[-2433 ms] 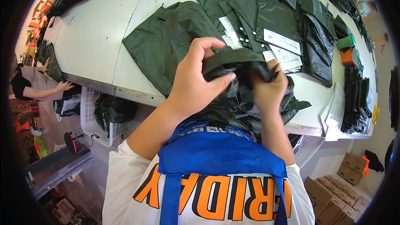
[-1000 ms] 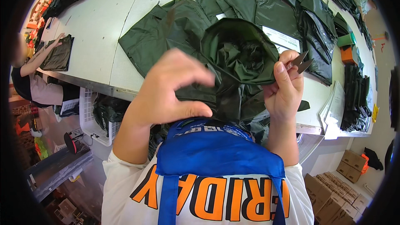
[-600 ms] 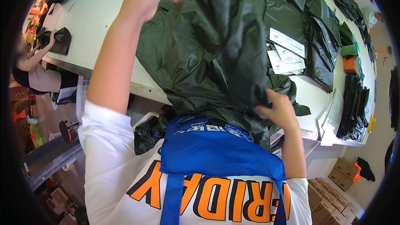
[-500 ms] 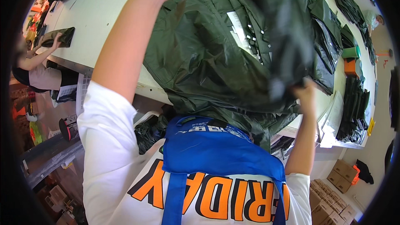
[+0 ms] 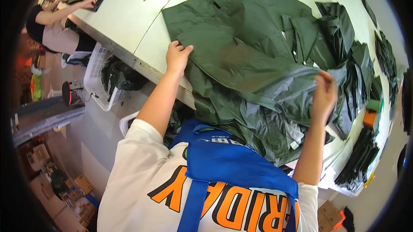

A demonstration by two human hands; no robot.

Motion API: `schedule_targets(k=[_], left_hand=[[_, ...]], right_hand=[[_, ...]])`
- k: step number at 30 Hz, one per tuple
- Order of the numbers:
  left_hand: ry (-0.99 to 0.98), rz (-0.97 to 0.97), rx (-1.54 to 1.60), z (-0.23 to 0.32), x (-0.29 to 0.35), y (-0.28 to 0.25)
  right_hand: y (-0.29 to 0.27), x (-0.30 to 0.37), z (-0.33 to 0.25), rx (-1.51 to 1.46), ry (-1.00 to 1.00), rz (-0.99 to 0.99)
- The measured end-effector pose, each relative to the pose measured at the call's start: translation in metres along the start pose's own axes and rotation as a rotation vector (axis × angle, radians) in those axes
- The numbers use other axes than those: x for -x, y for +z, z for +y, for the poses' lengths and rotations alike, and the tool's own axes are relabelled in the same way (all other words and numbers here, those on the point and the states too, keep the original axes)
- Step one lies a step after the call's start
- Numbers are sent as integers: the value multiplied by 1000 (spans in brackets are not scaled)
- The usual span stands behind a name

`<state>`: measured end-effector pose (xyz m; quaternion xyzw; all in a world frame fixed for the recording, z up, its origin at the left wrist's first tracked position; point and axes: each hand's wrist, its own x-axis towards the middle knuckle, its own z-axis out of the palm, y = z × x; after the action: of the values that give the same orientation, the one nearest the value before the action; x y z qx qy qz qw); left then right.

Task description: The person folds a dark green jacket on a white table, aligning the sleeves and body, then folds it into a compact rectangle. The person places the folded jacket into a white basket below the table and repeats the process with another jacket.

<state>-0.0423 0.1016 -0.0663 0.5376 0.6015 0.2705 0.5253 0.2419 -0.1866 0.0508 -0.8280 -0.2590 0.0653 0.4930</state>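
A dark green rain jacket (image 5: 241,60) with a shiny coated face lies spread over the white table (image 5: 142,0), its lower part hanging over the near edge. A zip runs along its front edge, slanting from my left hand toward the right. At the jacket's left edge, my left hand (image 5: 177,59) has thumb and fingers closed on the cloth. My right hand (image 5: 325,96), slightly blurred, grips the flap at the right, where the greyish inner side shows. Cloth hides some of the fingertips.
Folded dark garments (image 5: 357,154) are stacked along the table's right side, beside a green roll (image 5: 375,105) and an orange box (image 5: 369,118). Left of me stands a white basket (image 5: 97,75) with black bundles. A co-worker (image 5: 56,25) handles a dark package at the far left.
The dark cloth raised on the right has come down and lies spread wider. My left hand has come back nearer to me, onto the jacket's left edge. The view has shifted.
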Motion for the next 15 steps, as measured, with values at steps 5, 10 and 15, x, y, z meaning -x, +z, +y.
schedule_targets(k=[5,10,15], left_hand=[[-117,-211,-67,8,-12,-8],[54,-363,308,37,21,-5],[428,-752,248,98,55,-2]], right_hand=[[128,28,-66,184,-315,-872],[160,-1,-80,34,-388,-970],[167,-64,-160,-190,-452,-1209]])
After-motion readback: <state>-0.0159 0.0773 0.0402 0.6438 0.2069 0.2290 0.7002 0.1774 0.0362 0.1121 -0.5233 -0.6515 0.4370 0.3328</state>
